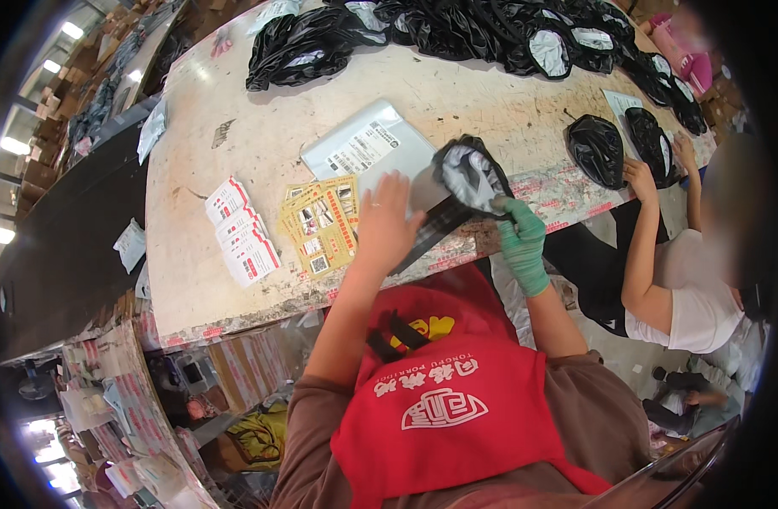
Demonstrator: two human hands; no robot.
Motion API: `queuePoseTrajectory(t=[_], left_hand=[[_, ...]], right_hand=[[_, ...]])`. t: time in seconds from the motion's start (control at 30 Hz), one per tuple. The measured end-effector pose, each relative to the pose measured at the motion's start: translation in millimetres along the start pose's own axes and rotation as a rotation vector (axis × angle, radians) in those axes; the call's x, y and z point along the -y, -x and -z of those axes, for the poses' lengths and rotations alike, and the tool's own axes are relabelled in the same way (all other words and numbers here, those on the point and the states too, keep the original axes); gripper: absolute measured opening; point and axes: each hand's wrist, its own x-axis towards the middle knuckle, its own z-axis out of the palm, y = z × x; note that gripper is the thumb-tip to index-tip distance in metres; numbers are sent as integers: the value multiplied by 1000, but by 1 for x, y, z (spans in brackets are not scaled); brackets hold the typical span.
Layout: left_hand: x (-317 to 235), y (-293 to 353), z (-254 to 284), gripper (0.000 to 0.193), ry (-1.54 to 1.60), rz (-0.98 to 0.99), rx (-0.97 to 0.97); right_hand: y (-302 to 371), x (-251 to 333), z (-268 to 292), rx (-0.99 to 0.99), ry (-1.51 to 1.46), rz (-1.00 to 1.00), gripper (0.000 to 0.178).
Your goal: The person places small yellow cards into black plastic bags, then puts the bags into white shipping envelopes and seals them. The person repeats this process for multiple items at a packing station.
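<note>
My left hand (387, 222) lies flat, fingers spread, on a grey plastic mailer bag (365, 151) with a white label, pressing its near edge onto the table (202, 110). My right hand (522, 240), in a green glove, grips the lower edge of a black plastic pouch (471, 173) with something grey-white showing at its opening. The pouch sits at the mailer's right end, next to a dark strip below my left hand.
A fan of yellow cards (321, 225) and a stack of red-and-white slips (242, 231) lie left of my hand. Many black pouches (457, 30) pile along the far edge. Another person (677, 280) sits at right, hands by two black pouches (596, 149).
</note>
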Motion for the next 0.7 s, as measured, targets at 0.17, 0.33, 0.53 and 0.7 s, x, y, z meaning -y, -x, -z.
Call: queuePoseTrajectory(t=[0.17,0.33,0.53,0.7], left_hand=[[-20,11,-2,50,-30,-151,120],[-14,43,20,37,-13,-73,323],[65,91,47,41,-199,258,-155],[75,94,35,32,-182,272,-219]], right_hand=[[-24,35,-3,-150,172,240,35],[-17,59,-29,333,461,364,40],[-3,75,-42,299,386,369,36],[-2,74,-53,291,343,416,32]])
